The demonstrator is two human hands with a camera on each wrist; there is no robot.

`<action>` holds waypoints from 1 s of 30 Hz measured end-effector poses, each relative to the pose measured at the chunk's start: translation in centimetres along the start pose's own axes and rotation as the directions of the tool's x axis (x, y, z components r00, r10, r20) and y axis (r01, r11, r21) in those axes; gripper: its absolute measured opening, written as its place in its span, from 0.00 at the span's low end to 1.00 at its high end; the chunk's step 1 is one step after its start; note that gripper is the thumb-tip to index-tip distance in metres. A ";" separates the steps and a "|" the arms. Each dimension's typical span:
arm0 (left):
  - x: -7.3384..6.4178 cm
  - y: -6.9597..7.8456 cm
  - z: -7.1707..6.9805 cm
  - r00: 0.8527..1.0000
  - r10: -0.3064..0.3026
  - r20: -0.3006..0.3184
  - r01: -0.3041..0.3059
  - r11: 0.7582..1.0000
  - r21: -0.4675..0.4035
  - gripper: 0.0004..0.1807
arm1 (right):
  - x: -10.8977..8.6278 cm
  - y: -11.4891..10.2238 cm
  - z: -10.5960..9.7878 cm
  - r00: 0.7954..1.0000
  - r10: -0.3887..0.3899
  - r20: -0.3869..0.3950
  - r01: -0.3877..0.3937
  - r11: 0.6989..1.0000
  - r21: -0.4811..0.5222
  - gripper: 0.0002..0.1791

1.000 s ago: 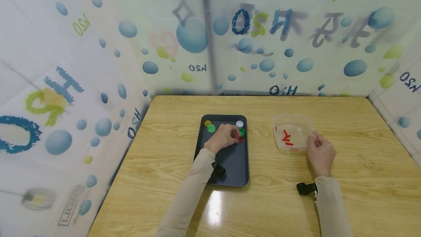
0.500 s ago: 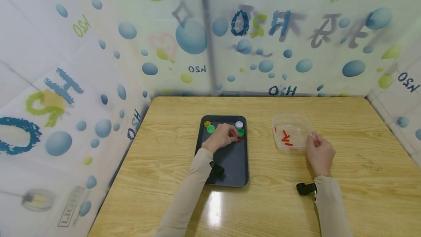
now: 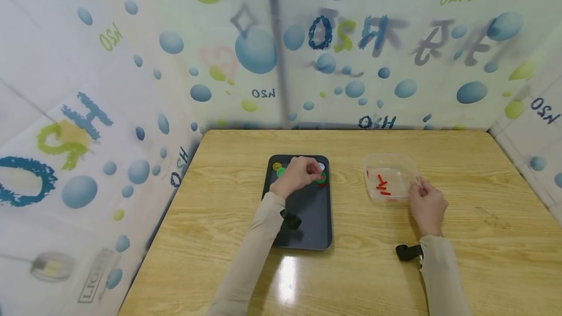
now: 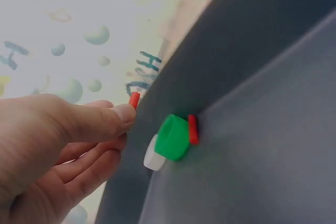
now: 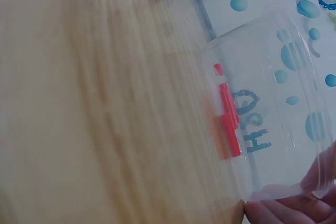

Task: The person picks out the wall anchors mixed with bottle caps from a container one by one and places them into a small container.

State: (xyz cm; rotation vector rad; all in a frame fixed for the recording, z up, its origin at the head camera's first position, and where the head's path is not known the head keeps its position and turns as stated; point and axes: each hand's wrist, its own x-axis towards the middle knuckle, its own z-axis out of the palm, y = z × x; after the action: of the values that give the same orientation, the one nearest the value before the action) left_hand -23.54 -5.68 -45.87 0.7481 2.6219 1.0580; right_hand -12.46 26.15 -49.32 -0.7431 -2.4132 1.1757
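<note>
My left hand (image 3: 297, 178) is over the far right part of a dark grey tray (image 3: 307, 228). In the left wrist view its thumb and fingers pinch a small red stick (image 4: 134, 99), raised above the tray. Near it, in the tray, are a green bottle cap (image 4: 173, 137), a white cap (image 4: 153, 156) behind it, and another red stick (image 4: 193, 129) beside the green one. My right hand (image 3: 428, 206) grips the near right corner of a clear plastic container (image 3: 401, 161). Several red sticks (image 5: 229, 121) lie on the container's bottom.
A yellow cap (image 3: 276, 166) and a second green cap (image 3: 280, 172), partly covered by the left hand, sit in the tray's far left corner. Tray and container stand apart on a wooden table (image 3: 351, 267). A patterned wall (image 3: 303, 106) rises behind its far edge.
My left hand has risen a little from the tray, lifting one red stick toward the green cap, while another stays on the tray. My right hand and the container have stayed put.
</note>
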 end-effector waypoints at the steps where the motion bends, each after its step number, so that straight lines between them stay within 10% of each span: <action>1: 0.1 0.2 0.0 1.000 -0.001 0.001 0.001 1.000 -0.004 0.04 | 0.0 0.0 0.0 1.000 -0.002 -0.002 0.002 1.000 -0.003 0.25; 30: 4.1 5.5 3.0 0.994 0.095 0.045 -0.093 0.995 -0.044 0.03 | 0.0 0.3 0.1 1.000 -0.018 -0.025 0.018 1.000 0.011 0.24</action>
State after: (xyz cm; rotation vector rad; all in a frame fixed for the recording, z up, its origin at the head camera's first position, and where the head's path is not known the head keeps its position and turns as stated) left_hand -23.85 1.57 -44.24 0.8834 2.5393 1.1032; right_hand -12.42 26.25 -49.56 -0.7272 -2.3867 1.1651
